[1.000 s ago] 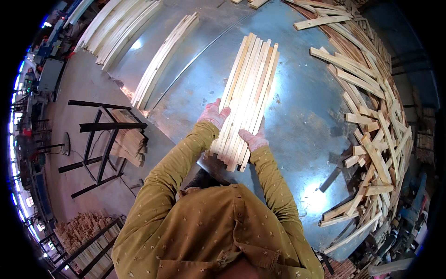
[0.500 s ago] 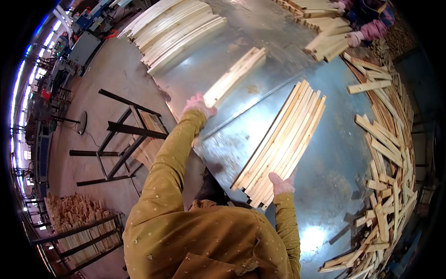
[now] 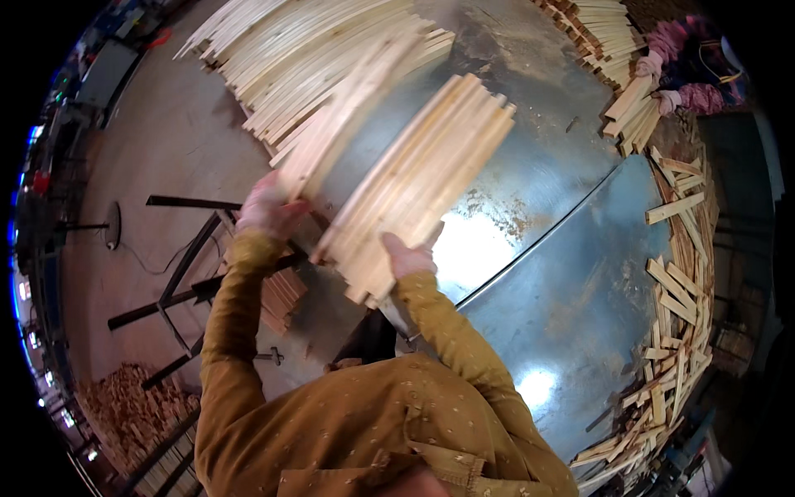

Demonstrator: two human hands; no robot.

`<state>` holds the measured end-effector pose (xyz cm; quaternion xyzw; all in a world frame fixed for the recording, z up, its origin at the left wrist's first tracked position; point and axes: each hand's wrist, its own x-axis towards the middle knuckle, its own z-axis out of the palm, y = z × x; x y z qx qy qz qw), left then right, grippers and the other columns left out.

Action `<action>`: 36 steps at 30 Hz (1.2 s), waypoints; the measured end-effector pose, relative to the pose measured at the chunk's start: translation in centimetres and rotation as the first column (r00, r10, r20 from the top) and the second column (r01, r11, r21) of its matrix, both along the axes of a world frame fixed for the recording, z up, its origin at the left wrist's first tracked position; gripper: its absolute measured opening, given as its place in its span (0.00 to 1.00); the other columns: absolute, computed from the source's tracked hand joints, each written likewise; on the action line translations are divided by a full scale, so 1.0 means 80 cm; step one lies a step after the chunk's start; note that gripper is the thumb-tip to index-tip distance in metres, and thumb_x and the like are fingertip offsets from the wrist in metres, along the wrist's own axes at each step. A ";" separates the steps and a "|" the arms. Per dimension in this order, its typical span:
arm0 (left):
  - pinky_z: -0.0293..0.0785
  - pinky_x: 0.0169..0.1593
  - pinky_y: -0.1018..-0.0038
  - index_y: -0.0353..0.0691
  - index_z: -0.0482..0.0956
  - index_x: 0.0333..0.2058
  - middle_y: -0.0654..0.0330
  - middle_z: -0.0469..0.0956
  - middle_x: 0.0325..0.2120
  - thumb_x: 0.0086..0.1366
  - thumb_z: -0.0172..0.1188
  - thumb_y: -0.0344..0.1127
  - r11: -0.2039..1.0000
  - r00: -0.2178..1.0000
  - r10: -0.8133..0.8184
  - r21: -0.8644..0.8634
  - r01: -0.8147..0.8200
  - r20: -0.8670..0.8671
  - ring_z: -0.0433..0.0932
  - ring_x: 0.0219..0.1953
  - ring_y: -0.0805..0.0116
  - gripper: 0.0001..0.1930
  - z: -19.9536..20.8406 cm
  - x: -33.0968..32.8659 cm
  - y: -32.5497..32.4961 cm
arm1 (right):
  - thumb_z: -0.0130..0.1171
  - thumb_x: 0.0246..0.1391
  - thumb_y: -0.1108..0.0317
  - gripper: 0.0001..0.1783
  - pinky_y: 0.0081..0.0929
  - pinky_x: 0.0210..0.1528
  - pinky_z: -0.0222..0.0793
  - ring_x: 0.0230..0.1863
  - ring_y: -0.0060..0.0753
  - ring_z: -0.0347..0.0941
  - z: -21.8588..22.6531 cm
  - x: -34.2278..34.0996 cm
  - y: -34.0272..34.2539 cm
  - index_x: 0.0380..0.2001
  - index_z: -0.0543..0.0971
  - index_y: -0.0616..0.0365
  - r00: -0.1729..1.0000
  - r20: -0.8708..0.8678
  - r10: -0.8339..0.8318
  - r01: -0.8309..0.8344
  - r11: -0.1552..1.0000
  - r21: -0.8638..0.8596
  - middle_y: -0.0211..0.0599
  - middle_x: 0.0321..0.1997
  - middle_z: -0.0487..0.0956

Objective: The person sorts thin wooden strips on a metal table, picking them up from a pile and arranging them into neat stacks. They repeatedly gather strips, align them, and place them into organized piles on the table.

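Observation:
My left hand (image 3: 272,207), in a pinkish glove, is closed round the near end of a few pale wooden strips (image 3: 335,124), blurred by motion. They slant up over the edge of a large row of wooden strips (image 3: 306,54) at the far left. My right hand (image 3: 408,255) grips the near right end of a bundle of wooden strips (image 3: 426,174), its thumb on top and its other fingers mostly hidden. The bundle lies tilted to the right of the left hand's strips, a narrow gap between them.
The metal table (image 3: 563,273) has a seam across it. Loose wood offcuts (image 3: 679,306) heap along its right edge. At the far right a co-worker's gloved hands (image 3: 662,87) hold strips beside another stack (image 3: 609,41). A black metal frame (image 3: 186,257) stands left of the table.
Both hands have moved left with their strips, toward the far-left row. The right hand's bundle has crossed the table seam. The view has shifted too.

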<state>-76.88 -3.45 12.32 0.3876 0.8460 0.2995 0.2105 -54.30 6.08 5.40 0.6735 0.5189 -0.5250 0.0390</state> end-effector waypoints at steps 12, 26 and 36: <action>0.63 0.65 0.62 0.41 0.62 0.64 0.47 0.66 0.62 0.53 0.70 0.50 0.905 0.920 0.052 -0.370 -0.207 -0.389 0.65 0.64 0.51 0.43 0.000 -0.179 0.101 | 0.47 0.60 0.37 0.44 0.34 0.68 0.59 0.65 0.54 0.66 -0.026 -0.100 0.129 0.68 0.61 0.58 0.716 -0.315 0.623 -0.526 0.778 0.342 0.56 0.63 0.70; 0.51 0.69 0.48 0.37 0.52 0.68 0.45 0.58 0.65 0.58 0.58 0.62 0.928 0.618 -0.323 -0.111 0.356 -0.717 0.54 0.68 0.42 0.48 -0.131 -0.110 0.114 | 0.44 0.61 0.48 0.26 0.45 0.68 0.55 0.65 0.36 0.63 -0.035 -0.208 0.447 0.61 0.69 0.37 0.646 0.633 0.425 -0.761 0.426 0.490 0.33 0.57 0.77; 0.75 0.50 0.51 0.45 0.76 0.47 0.54 0.73 0.50 0.56 0.66 0.42 0.982 0.927 -0.184 -0.026 0.185 -0.327 0.76 0.49 0.49 0.20 -0.126 -0.079 0.119 | 0.58 0.60 0.63 0.36 0.26 0.55 0.69 0.49 0.31 0.74 0.004 -0.173 0.416 0.69 0.60 0.58 0.527 -0.834 0.166 0.476 0.755 0.451 0.41 0.47 0.80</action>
